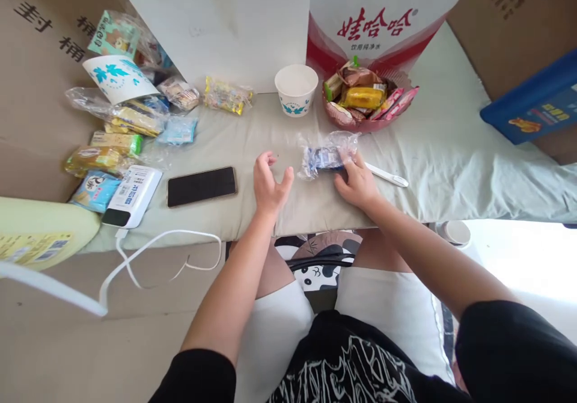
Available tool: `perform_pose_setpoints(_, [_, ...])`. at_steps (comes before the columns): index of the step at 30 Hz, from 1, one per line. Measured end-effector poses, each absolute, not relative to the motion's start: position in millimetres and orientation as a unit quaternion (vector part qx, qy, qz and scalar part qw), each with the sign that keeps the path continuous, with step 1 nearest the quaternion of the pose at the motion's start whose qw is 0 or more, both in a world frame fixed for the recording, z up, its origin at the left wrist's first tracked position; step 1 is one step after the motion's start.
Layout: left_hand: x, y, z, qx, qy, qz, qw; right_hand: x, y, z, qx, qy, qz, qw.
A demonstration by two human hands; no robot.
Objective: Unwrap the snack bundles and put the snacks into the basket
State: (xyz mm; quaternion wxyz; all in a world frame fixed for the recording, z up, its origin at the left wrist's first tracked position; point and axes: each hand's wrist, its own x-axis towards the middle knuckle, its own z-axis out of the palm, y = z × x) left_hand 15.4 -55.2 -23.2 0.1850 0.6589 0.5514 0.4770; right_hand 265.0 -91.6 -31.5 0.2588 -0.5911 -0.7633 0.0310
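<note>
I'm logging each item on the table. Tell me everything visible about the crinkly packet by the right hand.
The clear packet is a crumpled see-through plastic wrapper with blue contents inside. It lies flat on the pale cloth, in front of the pink snack bowl. The right hand touches its near right end; the left hand is open, apart from it.

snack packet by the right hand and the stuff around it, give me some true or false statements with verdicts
1. The right hand touches the snack packet. True.
2. The left hand holds the phone. False: it hovers empty and open, apart from the phone.
3. The paper cup stands upright beside the snack bowl. True.
4. The phone's screen is lit. False: it is dark.
5. A white cable runs from the power bank. True.
</note>
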Motion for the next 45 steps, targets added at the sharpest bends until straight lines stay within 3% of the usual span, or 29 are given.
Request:
perform_pose_setpoints(7, [21,-59,-8,0.716,0.521,0.334,0.323,253,-89,-19,-0.598,-0.768,0.067,0.219])
perform_pose_setpoints(17, [57,-46,44,0.501,0.656,0.350,0.442,250,-92,-10,-0.589,-0.775,0.078,0.215])
perform_pose_setpoints(22, [61,-39,58,0.475,0.698,0.318,0.432,250,-91,-11,-0.579,-0.768,0.090,0.258])
perform_pose_setpoints(26, [59,-46,62,0.514,0.678,0.322,0.416,249,-91,-12,-0.579,-0.760,0.092,0.282])
perform_pose_setpoints(34, [65,-70,61,0.455,0.656,0.357,0.484,250,-100,-4,-0.464,-0.843,0.058,0.266])
perform_pose_setpoints(45, [63,-74,58,0.455,0.538,0.428,0.566,251,-97,-13,-0.433,-0.843,0.120,0.296])
